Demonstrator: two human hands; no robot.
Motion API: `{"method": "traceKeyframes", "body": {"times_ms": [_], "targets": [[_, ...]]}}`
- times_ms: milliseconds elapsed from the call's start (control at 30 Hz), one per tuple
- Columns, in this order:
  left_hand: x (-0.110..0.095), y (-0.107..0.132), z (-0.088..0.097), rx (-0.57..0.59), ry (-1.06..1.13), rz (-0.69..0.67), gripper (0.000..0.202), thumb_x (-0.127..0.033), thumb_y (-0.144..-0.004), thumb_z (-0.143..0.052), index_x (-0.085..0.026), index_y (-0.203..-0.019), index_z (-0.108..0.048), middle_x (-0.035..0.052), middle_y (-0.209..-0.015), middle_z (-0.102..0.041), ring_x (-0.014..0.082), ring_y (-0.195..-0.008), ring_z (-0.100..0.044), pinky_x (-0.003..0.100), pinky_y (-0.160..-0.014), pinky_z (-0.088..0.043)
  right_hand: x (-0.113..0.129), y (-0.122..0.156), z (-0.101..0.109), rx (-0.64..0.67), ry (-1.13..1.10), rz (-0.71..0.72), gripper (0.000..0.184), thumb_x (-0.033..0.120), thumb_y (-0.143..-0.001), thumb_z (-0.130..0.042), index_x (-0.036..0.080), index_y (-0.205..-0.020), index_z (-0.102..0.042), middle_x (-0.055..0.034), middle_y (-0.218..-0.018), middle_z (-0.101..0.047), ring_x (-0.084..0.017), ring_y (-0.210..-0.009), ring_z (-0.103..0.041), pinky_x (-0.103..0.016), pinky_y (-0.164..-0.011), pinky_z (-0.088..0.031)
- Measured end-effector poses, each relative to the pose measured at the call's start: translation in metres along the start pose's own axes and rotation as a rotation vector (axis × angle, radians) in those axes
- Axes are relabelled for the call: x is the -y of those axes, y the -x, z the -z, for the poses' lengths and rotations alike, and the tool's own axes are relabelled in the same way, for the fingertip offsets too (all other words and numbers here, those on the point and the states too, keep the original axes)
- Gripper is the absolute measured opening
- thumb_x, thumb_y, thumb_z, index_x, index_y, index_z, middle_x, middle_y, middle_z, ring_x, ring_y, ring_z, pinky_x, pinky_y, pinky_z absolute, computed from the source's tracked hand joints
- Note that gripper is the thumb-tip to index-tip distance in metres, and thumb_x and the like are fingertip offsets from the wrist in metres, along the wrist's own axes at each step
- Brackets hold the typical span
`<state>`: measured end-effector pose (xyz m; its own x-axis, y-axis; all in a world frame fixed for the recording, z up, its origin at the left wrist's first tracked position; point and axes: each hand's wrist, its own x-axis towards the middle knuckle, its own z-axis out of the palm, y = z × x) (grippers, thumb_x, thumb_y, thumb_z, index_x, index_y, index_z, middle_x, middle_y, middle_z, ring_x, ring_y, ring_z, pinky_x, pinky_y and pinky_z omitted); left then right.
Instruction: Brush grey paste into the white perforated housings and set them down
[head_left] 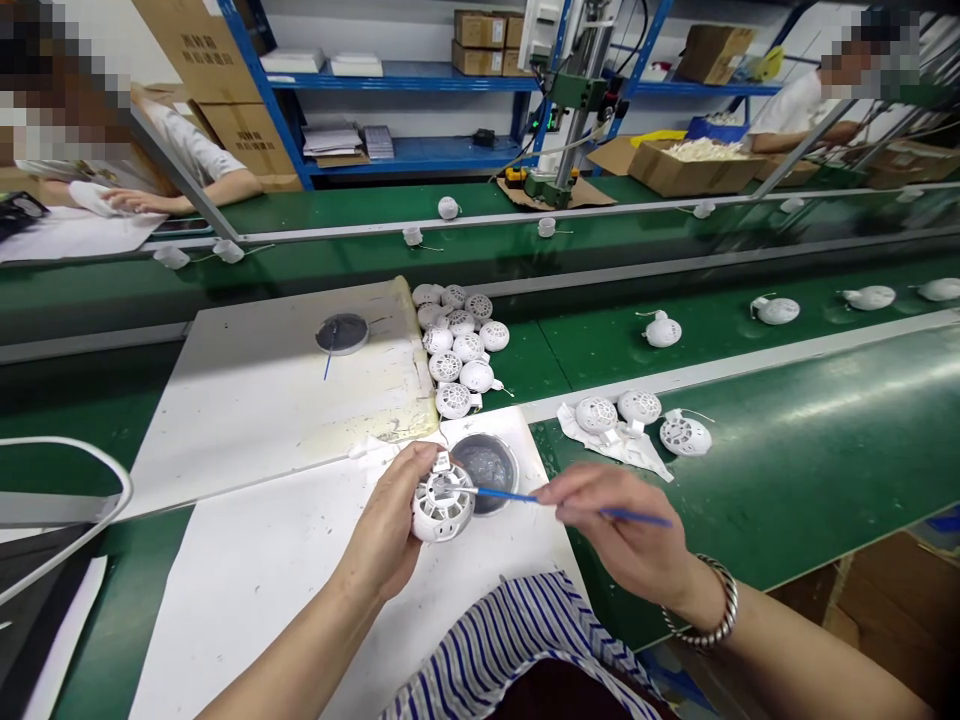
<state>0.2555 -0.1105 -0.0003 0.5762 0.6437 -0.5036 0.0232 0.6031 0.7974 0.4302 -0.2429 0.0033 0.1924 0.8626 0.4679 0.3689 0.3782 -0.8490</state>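
Observation:
My left hand point(394, 515) is closed around a round white plastic housing point(441, 518) with slotted openings, holding it over the white board. A thin blue brush point(506, 494) is pinched in my right hand point(626, 525), its tip touching the slotted face of the housing. Just behind the housing is a round dish point(491, 470) of grey, glossy paste, partly covered by the housing and brush. Right of my right hand's fingers, two similar housings rest on a crumpled white cloth point(622, 448), and another housing point(685, 434) lies beside them.
Several white housings point(469, 347) are clustered at the edge of a white board point(247, 390). On that board stands a second grey dish point(342, 333) with a blue stick. More housings point(663, 330) sit along the green belt. Co-workers sit across the line, and a white cable point(112, 460) loops at left.

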Motion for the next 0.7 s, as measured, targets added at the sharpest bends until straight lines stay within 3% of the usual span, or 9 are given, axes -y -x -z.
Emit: {"method": "traceKeyframes", "body": {"times_ms": [100, 167, 233, 333, 467, 533, 600, 700], "targets": [[-0.001, -0.002, 0.0, 0.012, -0.022, -0.009, 0.028, -0.044, -0.08, -0.054, -0.017, -0.086, -0.058, 0.0049, -0.085, -0.058, 0.0168, -0.071, -0.055, 0.024, -0.057, -0.044, 0.014, -0.004, 0.013, 0.338, 0.242, 0.284, 0.04, 0.003, -0.079, -0.052, 0.025, -0.112, -0.053, -0.004, -0.106, -0.066, -0.016, -0.097, -0.063, -0.033, -0.078, -0.053], [-0.002, -0.002, 0.001, 0.026, -0.031, 0.003, 0.028, -0.043, -0.079, -0.055, -0.017, -0.086, -0.058, 0.0049, -0.086, -0.058, 0.0163, -0.071, -0.055, 0.024, -0.057, -0.044, 0.024, -0.008, 0.02, 0.408, 0.356, 0.371, 0.039, 0.005, -0.078, -0.056, 0.023, -0.112, -0.053, -0.0043, -0.105, -0.067, -0.016, -0.096, -0.064, -0.032, -0.078, -0.052], [-0.003, -0.001, 0.002, 0.035, -0.027, 0.032, 0.027, -0.043, -0.079, -0.057, -0.017, -0.085, -0.058, 0.0048, -0.087, -0.058, 0.0157, -0.071, -0.055, 0.023, -0.057, -0.044, 0.031, -0.009, 0.023, 0.336, 0.387, 0.353, 0.036, 0.006, -0.078, -0.06, 0.023, -0.109, -0.055, -0.0023, -0.096, -0.07, -0.015, -0.088, -0.066, -0.03, -0.072, -0.052], [-0.005, 0.002, 0.003, 0.074, -0.016, 0.105, 0.029, -0.045, -0.079, -0.056, -0.017, -0.086, -0.058, 0.0055, -0.085, -0.058, 0.0162, -0.07, -0.056, 0.024, -0.058, -0.045, 0.031, -0.004, 0.022, 0.088, 0.276, 0.287, 0.032, 0.013, -0.081, -0.059, 0.03, -0.108, -0.056, 0.0011, -0.083, -0.071, -0.015, -0.075, -0.068, -0.03, -0.061, -0.052], [-0.009, 0.009, 0.003, 0.222, 0.038, 0.255, 0.038, -0.053, -0.081, -0.048, -0.016, -0.083, -0.059, 0.009, -0.079, -0.059, 0.0203, -0.068, -0.058, 0.028, -0.055, -0.046, 0.022, -0.002, 0.018, -0.198, 0.068, 0.272, 0.029, 0.02, -0.09, -0.044, 0.034, -0.113, -0.055, -0.0033, -0.092, -0.069, -0.018, -0.075, -0.067, -0.032, -0.055, -0.055], [-0.01, 0.012, 0.002, 0.323, 0.043, 0.321, 0.044, -0.056, -0.082, -0.043, -0.015, -0.081, -0.059, 0.0101, -0.079, -0.059, 0.0208, -0.069, -0.058, 0.028, -0.057, -0.046, 0.021, -0.008, 0.017, -0.105, 0.16, 0.282, 0.033, 0.018, -0.09, -0.042, 0.034, -0.117, -0.053, -0.0044, -0.101, -0.066, -0.018, -0.087, -0.065, -0.033, -0.065, -0.056], [-0.009, 0.015, 0.001, 0.423, 0.016, 0.363, 0.048, -0.057, -0.083, -0.04, -0.014, -0.08, -0.061, 0.01, -0.077, -0.058, 0.0193, -0.069, -0.057, 0.028, -0.062, -0.046, 0.023, -0.018, 0.014, 0.119, 0.339, 0.338, 0.036, 0.014, -0.088, -0.045, 0.033, -0.117, -0.055, -0.0039, -0.103, -0.064, -0.017, -0.094, -0.062, -0.031, -0.075, -0.055], [-0.005, 0.019, -0.001, 0.508, -0.02, 0.393, 0.049, -0.057, -0.085, -0.038, -0.014, -0.08, -0.061, 0.0072, -0.073, -0.056, 0.0154, -0.067, -0.055, 0.025, -0.065, -0.044, 0.027, -0.031, 0.007, 0.395, 0.491, 0.369, 0.024, 0.018, -0.087, -0.051, 0.027, -0.106, -0.061, -0.0013, -0.087, -0.065, -0.013, -0.086, -0.06, -0.024, -0.073, -0.051]]}}
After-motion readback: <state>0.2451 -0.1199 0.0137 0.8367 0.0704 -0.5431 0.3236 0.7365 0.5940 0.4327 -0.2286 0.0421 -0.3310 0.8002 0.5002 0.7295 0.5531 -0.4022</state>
